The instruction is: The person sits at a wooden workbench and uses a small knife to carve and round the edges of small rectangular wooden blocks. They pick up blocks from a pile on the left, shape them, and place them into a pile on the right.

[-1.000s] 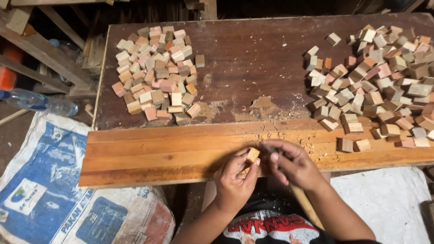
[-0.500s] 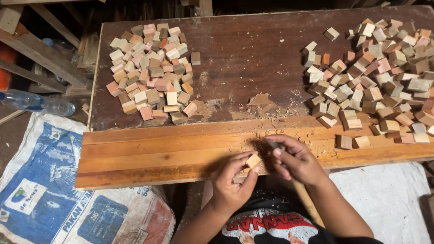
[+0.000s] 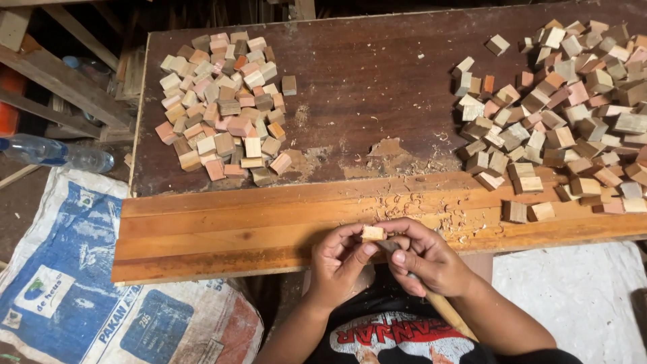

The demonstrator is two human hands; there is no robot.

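Note:
My left hand (image 3: 340, 263) pinches a small pale wooden block (image 3: 372, 233) between thumb and fingers, just over the near edge of an orange-brown plank (image 3: 222, 226). Right beside it, my right hand (image 3: 428, 256) grips a tool with a long wooden handle (image 3: 445, 311); its tip meets the block and is mostly hidden by my fingers. Wood shavings (image 3: 431, 209) lie on the plank in front of my hands.
A pile of small wooden blocks (image 3: 222, 108) sits at the far left of the dark tabletop (image 3: 377, 87), and a larger pile (image 3: 566, 114) spreads over the right. A printed sack (image 3: 87, 290) and a plastic bottle (image 3: 57, 154) lie to the left.
My hands have stayed at the plank's near edge, turning the block slightly against the tool. The view has shifted a little.

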